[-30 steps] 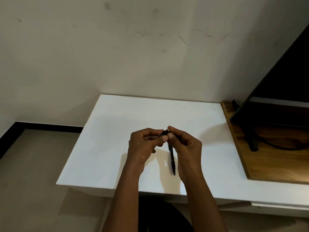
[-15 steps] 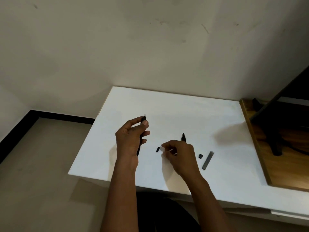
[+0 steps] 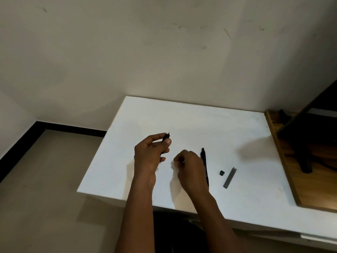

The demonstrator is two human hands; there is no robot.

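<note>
Broadly, starting with a white counter point(image 3: 182, 117) set against the wall, flanked on the right by a wooden board point(image 3: 310, 189) under a black stand point(image 3: 304, 143). Above the counter's near half, two hands. Left hand point(image 3: 149, 157): fingers and thumb curled round a black pen barrel point(image 3: 166, 138), gripped near its upper end, long axis tilted up and away, pale tip poking out above the thumb, lower part hidden behind the palm. Right hand point(image 3: 191, 170): fingers curled in toward the thumb, low over the counter, perhaps pinching something tiny and pale, though too small to tell for sure. Just beside that hand's outer edge, a black pen point(image 3: 204, 159) flat on the counter, long axis running near to far, point away, near end hidden behind the wrist. Farther right, apart from the pen, a grey strip point(image 3: 230, 177) lying at a slant, and just left of it a small black cap point(image 3: 221, 172). Probably next, bringing a piece to the barrel: barrel up and to the left of the right hand, near but not touching, pale-tipped end uppermost, so an approach from the right and slightly below. Nearer to the loose pieces: right hand. Count: two hands, one barrel, one pen lying flat, one strip, one cap.
</note>
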